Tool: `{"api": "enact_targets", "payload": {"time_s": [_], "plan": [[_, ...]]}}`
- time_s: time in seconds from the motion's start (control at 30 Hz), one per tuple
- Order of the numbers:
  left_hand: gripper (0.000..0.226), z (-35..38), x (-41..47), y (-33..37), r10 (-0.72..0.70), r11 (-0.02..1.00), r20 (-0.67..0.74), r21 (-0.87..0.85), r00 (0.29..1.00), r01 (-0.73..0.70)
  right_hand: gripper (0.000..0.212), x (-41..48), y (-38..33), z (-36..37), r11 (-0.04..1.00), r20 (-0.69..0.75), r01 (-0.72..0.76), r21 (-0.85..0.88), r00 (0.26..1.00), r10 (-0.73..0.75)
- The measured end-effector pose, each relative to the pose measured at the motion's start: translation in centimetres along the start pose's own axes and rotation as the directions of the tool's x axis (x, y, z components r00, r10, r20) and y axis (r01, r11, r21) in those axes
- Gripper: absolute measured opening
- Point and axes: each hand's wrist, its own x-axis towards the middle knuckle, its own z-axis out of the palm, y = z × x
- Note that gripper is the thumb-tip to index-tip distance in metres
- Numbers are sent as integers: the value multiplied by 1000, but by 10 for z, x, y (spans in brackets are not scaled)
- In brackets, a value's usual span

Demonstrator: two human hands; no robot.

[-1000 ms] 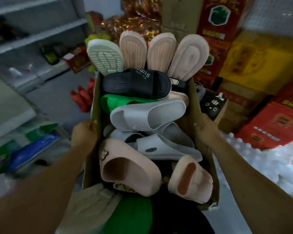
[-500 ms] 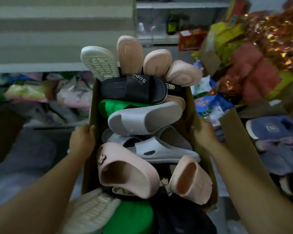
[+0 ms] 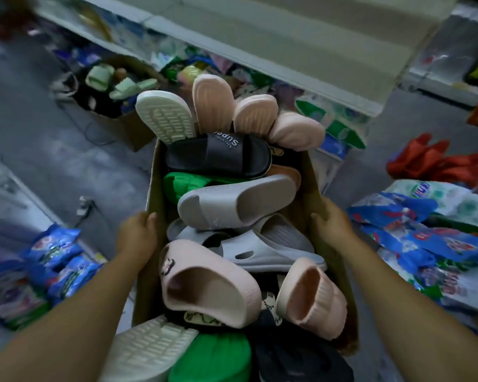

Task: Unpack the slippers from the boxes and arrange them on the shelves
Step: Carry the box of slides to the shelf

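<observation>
I carry a long cardboard box (image 3: 153, 188) heaped with slippers in front of me. My left hand (image 3: 135, 234) grips its left wall and my right hand (image 3: 332, 223) grips its right wall. On top lie a black slipper (image 3: 218, 155), a grey slipper (image 3: 238, 202), a green one (image 3: 182, 183) and two pink ones (image 3: 207, 285). Several pink and white soles (image 3: 164, 115) stick up at the far end. A grey shelf (image 3: 287, 48) runs across ahead.
A second open box (image 3: 127, 125) holding pale green slippers stands on the floor ahead left. Blue packets (image 3: 58, 260) lie at the left and blue and white packs (image 3: 425, 238) at the right. Red items (image 3: 436, 164) lie far right. Bare grey floor lies between.
The view has swung left while both hands keep hold of the box; stacked red cartons are gone and the shelf and a second slipper box now lie ahead.
</observation>
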Motion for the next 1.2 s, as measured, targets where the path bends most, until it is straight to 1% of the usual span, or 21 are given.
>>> {"api": "enact_targets", "payload": {"time_s": [0.13, 0.27, 0.43, 0.57, 0.63, 0.83, 0.93, 1.07, 1.2], "plan": [[36, -30, 17, -39, -101, 995, -70, 20, 992, 103, 38, 36, -59, 37, 998, 67, 63, -4, 996, -63], [36, -59, 51, -76, -183, 983, -127, -26, 975, 182, 43, 68, -125, 79, 994, 119, 106, -14, 987, -103], [36, -97, 104, -115, -264, 964, -180, -85, 948, 252, 46, 109, -200, 126, 981, 179, 191, -30, 967, -183], [34, -124, 138, -141, -300, 953, -213, -107, 930, 283, 46, 133, -253, 159, 964, 166, 264, -43, 953, -253], [31, -135, 152, -150, -326, 943, -221, -138, 919, 302, 44, 143, -278, 170, 958, 184, 283, -47, 945, -271], [32, -148, 195, -175, -416, 908, -269, -177, 869, 380, 38, 199, -343, 206, 929, 286, 364, -59, 898, -334], [36, -153, 225, -185, -469, 882, -305, -202, 829, 425, 35, 235, -377, 232, 916, 318, 399, -40, 874, -367], [39, -157, 271, -191, -529, 848, -347, -215, 774, 484, 42, 291, -431, 262, 906, 387, 424, -22, 839, -383], [39, -158, 318, -190, -571, 820, -376, -219, 730, 529, 43, 351, -481, 284, 868, 424, 496, -38, 794, -435]]}}
